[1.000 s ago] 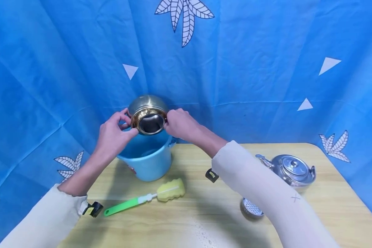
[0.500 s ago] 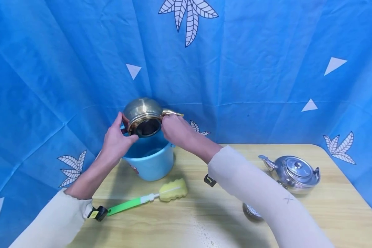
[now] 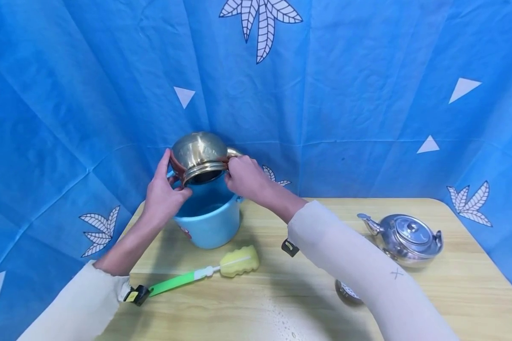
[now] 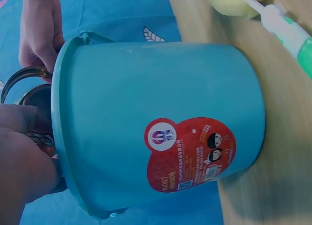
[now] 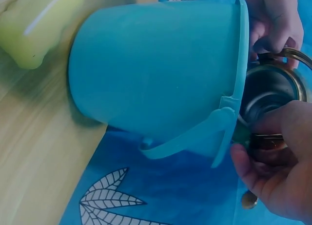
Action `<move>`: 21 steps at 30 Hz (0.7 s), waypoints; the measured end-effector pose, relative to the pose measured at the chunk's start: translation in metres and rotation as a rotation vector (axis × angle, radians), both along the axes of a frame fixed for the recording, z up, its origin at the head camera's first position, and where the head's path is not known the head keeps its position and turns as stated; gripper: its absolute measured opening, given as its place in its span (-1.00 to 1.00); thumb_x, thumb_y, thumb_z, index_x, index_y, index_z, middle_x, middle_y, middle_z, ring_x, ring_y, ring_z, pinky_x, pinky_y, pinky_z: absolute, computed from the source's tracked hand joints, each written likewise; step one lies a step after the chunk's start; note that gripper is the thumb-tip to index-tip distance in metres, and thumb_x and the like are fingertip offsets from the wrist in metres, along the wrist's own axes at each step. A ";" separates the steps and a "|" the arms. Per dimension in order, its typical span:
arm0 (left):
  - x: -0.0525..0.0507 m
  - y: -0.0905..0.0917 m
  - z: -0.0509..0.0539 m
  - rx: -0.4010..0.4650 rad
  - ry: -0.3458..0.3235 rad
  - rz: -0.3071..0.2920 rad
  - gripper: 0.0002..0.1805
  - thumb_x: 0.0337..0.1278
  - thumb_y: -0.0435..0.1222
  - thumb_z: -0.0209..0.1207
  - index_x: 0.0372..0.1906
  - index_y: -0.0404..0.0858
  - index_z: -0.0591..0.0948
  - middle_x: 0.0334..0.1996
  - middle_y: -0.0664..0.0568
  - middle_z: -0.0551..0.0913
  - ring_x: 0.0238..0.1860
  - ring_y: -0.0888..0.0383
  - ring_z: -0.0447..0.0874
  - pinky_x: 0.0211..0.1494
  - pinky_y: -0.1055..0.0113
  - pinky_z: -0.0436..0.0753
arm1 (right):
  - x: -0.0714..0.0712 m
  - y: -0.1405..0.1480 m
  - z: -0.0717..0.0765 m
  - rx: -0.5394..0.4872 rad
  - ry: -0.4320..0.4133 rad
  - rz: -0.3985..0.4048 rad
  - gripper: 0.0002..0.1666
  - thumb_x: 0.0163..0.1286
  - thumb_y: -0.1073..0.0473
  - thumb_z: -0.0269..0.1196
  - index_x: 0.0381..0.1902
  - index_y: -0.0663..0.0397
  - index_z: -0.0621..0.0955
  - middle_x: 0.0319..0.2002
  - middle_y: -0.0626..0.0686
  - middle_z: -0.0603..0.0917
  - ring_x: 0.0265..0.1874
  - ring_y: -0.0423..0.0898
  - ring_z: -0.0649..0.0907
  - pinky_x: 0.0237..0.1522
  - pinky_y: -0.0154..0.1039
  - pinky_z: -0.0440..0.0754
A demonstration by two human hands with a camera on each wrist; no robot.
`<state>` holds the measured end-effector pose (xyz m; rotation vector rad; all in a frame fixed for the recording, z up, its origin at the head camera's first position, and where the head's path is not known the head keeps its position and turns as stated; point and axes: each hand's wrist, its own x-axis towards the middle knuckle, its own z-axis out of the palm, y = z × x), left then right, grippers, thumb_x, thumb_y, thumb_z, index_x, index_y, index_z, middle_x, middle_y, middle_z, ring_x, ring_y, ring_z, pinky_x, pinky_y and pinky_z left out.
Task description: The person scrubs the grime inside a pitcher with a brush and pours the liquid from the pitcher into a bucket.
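A shiny gold-toned metal teapot (image 3: 199, 150) without a lid is tipped over the mouth of a light blue bucket (image 3: 211, 227), its opening facing down and toward me. My left hand (image 3: 164, 194) grips the teapot's left side, thumb at the rim. On the other side, my right hand (image 3: 251, 180) holds it by a part near the rim, beside the spout; its fingers mostly hide that part in the head view. In the right wrist view, the fingers of the right hand (image 5: 278, 169) curl there, and the teapot's dark inside shows beside the bucket rim (image 5: 241, 54).
A bottle brush with a green handle (image 3: 175, 282) and yellow sponge head (image 3: 239, 261) lies before the bucket. At the right stands a lidded silver teapot (image 3: 409, 237). A round perforated metal strainer (image 3: 347, 291) is partly behind the right sleeve. Water drops dot the table (image 3: 256, 308).
The teapot's opening has turned further down, from facing me toward the bucket. Its spout came into sight beside the right hand. Both hands keep hold; the view has shifted slightly.
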<state>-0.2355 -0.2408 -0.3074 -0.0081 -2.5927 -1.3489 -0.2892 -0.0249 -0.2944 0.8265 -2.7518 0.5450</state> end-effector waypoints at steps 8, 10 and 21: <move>0.003 0.001 -0.007 -0.032 0.057 0.019 0.25 0.17 -0.50 0.35 0.70 0.09 -0.23 0.68 -0.15 0.03 0.49 -0.40 0.38 0.24 -0.20 0.61 | -0.001 -0.002 0.001 0.033 0.040 0.004 -0.91 0.39 0.24 0.23 -0.30 0.14 0.64 -0.33 0.11 0.70 -0.28 0.04 0.71 -0.23 -0.09 0.70; 0.004 -0.001 -0.008 -0.036 0.075 0.025 0.25 0.16 -0.51 0.36 0.70 0.09 -0.21 0.68 -0.14 0.03 0.49 -0.40 0.38 0.24 -0.20 0.61 | -0.001 -0.004 0.001 0.054 0.063 0.010 -0.88 0.40 0.22 0.25 -0.22 0.18 0.66 -0.24 0.13 0.74 -0.20 0.06 0.74 -0.15 -0.07 0.74; 0.015 -0.019 -0.014 0.029 0.157 0.010 0.27 0.05 -0.48 0.43 0.69 -0.03 -0.17 0.66 -0.14 -0.03 0.52 -0.35 0.34 0.32 -0.16 0.55 | 0.002 -0.017 -0.001 0.114 0.063 0.039 -0.70 0.49 0.14 0.22 0.07 0.18 0.65 -0.08 0.10 0.70 -0.15 0.01 0.74 -0.09 -0.09 0.76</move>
